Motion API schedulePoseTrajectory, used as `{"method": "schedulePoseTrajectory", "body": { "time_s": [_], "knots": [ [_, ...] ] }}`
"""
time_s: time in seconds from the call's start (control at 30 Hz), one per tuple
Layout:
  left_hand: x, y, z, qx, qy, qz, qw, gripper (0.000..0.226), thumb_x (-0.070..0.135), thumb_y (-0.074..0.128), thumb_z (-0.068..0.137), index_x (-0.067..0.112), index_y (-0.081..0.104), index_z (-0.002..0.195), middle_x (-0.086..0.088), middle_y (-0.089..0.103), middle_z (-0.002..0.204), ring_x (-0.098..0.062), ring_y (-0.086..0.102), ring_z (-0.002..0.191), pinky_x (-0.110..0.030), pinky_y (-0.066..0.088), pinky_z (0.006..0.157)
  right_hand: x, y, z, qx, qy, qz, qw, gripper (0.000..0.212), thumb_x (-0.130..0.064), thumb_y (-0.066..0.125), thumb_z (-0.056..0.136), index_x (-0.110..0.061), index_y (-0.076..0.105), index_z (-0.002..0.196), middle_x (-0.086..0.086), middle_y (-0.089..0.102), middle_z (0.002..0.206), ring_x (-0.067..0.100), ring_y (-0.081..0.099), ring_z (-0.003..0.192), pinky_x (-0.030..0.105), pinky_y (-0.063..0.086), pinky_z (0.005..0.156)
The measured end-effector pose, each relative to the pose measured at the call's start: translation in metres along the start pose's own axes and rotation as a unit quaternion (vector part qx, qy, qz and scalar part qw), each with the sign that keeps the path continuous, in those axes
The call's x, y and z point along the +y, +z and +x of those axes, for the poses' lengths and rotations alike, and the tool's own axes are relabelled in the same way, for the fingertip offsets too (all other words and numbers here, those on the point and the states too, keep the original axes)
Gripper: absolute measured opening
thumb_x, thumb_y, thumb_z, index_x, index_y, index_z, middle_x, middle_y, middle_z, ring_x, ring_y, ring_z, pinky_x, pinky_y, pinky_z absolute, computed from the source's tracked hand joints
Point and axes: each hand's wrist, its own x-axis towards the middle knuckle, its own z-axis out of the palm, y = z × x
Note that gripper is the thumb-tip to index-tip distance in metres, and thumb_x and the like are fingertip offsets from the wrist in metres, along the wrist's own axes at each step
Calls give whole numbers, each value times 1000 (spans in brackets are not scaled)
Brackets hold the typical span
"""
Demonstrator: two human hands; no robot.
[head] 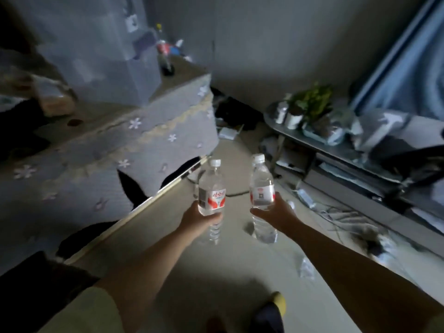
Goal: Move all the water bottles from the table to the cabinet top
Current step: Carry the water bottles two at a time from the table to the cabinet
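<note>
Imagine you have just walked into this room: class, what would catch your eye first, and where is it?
First, the two clear water bottles held upright over the pale floor at centre frame: one bottle in the left hand, the other bottle in the right hand, each in a closed grip around the lower body. Next, the table draped in a grey flowered cloth at left, and the leafy potted plant on the low cabinet at right.

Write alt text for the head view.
A person carries two clear water bottles upright over the floor, the left hand on one bottle, the right hand on the other. A cloth-covered table stands left, a cluttered low cabinet right.
</note>
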Motion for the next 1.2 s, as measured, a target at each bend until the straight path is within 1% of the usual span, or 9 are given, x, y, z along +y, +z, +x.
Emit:
{"method": "schedulePoseTrajectory", "body": {
  "time_s": [0.23, 0.37, 0.5, 0.6, 0.67, 0.73, 0.87, 0.97, 1.2],
  "knots": [
    [59, 118, 2, -162, 72, 96, 979, 45, 32, 81, 71, 20, 64, 110, -1, 72, 105, -20, 67, 98, -41, 52, 96, 106, -85, -87, 125, 105, 52, 985, 71, -41, 81, 70, -17, 46, 127, -2, 63, 112, 19, 61, 101, 31, 51, 84],
    [92, 209, -22, -232, 95, 153, 956, 54, 38, 83, 64, 24, 63, 112, 3, 71, 106, -14, 66, 96, -32, 53, 90, 171, -134, -148, 216, 170, 104, 956, 63, -30, 84, 68, -15, 53, 120, 4, 67, 109, 24, 64, 100, 40, 53, 88],
    [111, 298, -57, -283, 121, 187, 933, 50, 36, 84, 65, 23, 65, 109, 3, 73, 103, -16, 67, 96, -34, 54, 92, 230, -178, -207, 280, 209, 115, 930, 40, -27, 85, 66, -28, 55, 93, -12, 64, 83, 10, 63, 78, 10, 47, 65],
    [122, 370, -95, -322, 131, 215, 913, 54, 39, 83, 66, 22, 62, 113, 1, 71, 105, -16, 66, 97, -31, 53, 88, 274, -215, -254, 290, 249, 136, 914, 57, -30, 84, 66, -15, 55, 114, 2, 68, 102, 23, 64, 95, 36, 54, 84],
    [129, 418, -122, -345, 142, 219, 901, 53, 38, 83, 68, 22, 62, 114, 1, 71, 107, -14, 66, 93, -25, 52, 81, 305, -241, -286, 306, 262, 147, 903, 64, -28, 83, 68, -11, 53, 121, 7, 67, 113, 26, 64, 102, 43, 52, 91],
    [135, 453, -144, -360, 147, 220, 895, 50, 36, 83, 69, 21, 63, 113, 1, 71, 106, -13, 65, 90, -24, 51, 77, 324, -261, -310, 326, 262, 157, 895, 61, -25, 83, 69, -11, 54, 121, 9, 67, 114, 26, 63, 103, 43, 52, 92],
    [154, 527, -185, -405, 160, 231, 870, 53, 29, 84, 69, 18, 63, 116, -3, 70, 112, -21, 65, 101, -36, 52, 96, 366, -298, -362, 370, 273, 187, 868, 54, -21, 81, 71, -12, 56, 118, 8, 67, 112, 25, 63, 102, 42, 52, 92],
    [172, 577, -207, -435, 185, 250, 845, 56, 29, 84, 69, 18, 61, 120, -3, 69, 115, -22, 64, 106, -37, 50, 98, 395, -320, -395, 405, 274, 206, 848, 36, -15, 80, 72, -19, 61, 103, 10, 69, 107, 23, 65, 96, 38, 53, 87],
    [216, 692, -237, -501, 230, 271, 789, 44, 28, 82, 71, 17, 67, 112, -6, 72, 110, -22, 66, 100, -35, 52, 94, 462, -375, -438, 454, 306, 242, 801, 49, -10, 78, 73, -2, 57, 117, 18, 65, 112, 31, 64, 104, 46, 51, 95]
  ]
}}
